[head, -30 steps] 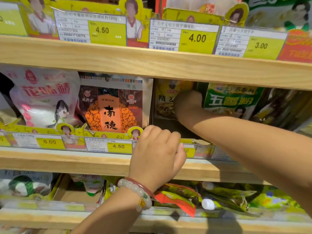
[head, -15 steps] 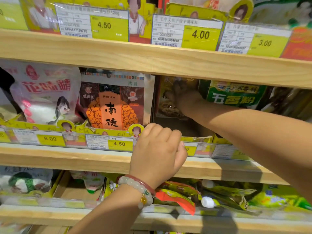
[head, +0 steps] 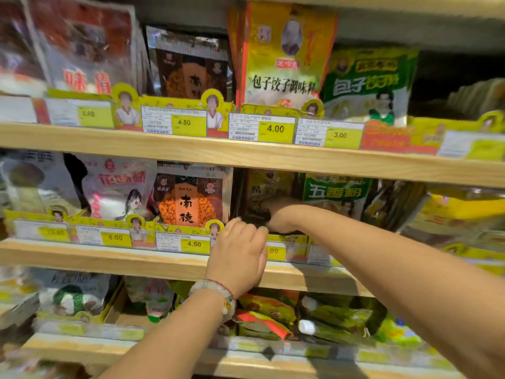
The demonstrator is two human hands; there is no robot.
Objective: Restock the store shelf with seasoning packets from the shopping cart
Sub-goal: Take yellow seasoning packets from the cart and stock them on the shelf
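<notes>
Two hands are busy at the middle shelf [head: 169, 265]. Fingers of the left hand [head: 238, 254] curl over the price strip [head: 191, 243] at the shelf's front edge, just above the 4.50 tag, and grip it. A bead bracelet [head: 216, 294] sits on that wrist.

The right hand [head: 278, 214] reaches deep into a dark slot between the orange-and-brown packet [head: 188, 198] and the green packet [head: 336, 192]. Its fingers are hidden in the shadow, so I cannot tell if they are apart or holding something. A yellow seasoning packet [head: 266, 187] stands at the back of that slot, right by this hand. It looks like the one being put in place, but I cannot be sure.

I think these packets are light and thin. The wrap looks shiny, so it may be slippery. It would bend and crinkle easily. Powder inside can shift and make it floppy. A good place to hold it is by the flat top edge or both sides, not the soft middle. It should slide in standing up, behind the strip.

The shopping cart is not in view.
</notes>
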